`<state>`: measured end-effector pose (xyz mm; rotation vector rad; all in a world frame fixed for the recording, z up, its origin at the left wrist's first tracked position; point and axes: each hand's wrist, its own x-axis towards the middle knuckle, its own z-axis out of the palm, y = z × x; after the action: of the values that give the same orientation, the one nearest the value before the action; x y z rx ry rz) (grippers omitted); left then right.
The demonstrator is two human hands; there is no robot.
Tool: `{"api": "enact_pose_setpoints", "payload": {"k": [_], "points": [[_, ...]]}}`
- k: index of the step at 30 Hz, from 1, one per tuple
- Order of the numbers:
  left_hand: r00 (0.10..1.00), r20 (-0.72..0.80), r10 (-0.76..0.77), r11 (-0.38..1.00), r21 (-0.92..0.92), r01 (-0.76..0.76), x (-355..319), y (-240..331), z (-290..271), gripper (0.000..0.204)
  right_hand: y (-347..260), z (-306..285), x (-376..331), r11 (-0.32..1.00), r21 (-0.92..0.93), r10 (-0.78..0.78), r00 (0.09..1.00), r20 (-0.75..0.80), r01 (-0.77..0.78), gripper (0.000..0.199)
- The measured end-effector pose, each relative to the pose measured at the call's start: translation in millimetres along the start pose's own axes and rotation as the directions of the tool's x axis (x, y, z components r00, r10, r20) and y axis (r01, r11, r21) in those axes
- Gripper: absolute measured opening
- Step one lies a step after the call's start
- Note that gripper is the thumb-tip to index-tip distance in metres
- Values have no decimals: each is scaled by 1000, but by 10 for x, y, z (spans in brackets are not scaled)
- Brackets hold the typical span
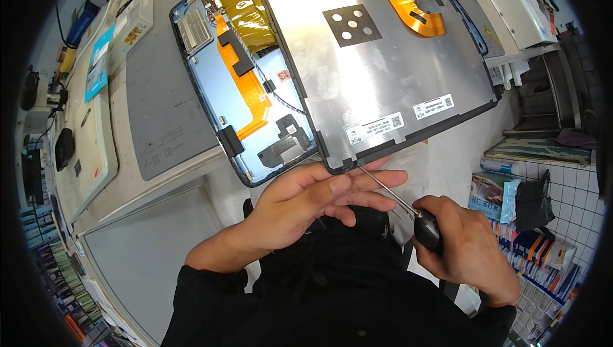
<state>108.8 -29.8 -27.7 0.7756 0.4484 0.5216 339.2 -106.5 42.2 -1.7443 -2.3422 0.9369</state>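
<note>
A tablet-like device lies opened at the table's front edge. Its display panel (396, 72), silvery at the back with a black frame, is tilted aside from the blue-lined housing (220, 69), which shows orange ribbon cables and a gold-wrapped battery. My left hand (297, 203) is under the panel's near corner, fingers spread and stretched, some partly hidden behind the edge; it seems to touch the frame. In my right hand (463, 238) is a screwdriver (426, 229) with a dark rounded handle. Its thin metal shaft points up-left, the tip at the panel's lower edge beside my left fingers.
A grey mat (159, 98) covers the table under the device. Left of it are a white panel (96, 155), a black mouse-like object (64, 148) and a box (137, 11). White equipment (520, 8) stands at the far right. Packets (495, 197) hang by a white grid (571, 219).
</note>
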Motion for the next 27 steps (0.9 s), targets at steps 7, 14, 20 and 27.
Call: {"api": "enact_pose_setpoints", "payload": {"k": [7,14,20,27], "points": [[1000,13,1,1000,19,-1,-18,19,24,62,-17,-26,-12,998,-14,-57,998,-40,57,46],[998,54,-30,999,-17,31,-34,12,-37,58,-19,-90,28,996,-58,-65,998,-4,65,48],[998,57,-26,999,-17,27,-22,15,-24,59,-49,-121,26,997,-74,19,998,59,-15,49],[998,63,-18,1000,-1,18,-18,19,-23,60,-51,-106,26,998,-67,24,998,53,-21,48]]}}
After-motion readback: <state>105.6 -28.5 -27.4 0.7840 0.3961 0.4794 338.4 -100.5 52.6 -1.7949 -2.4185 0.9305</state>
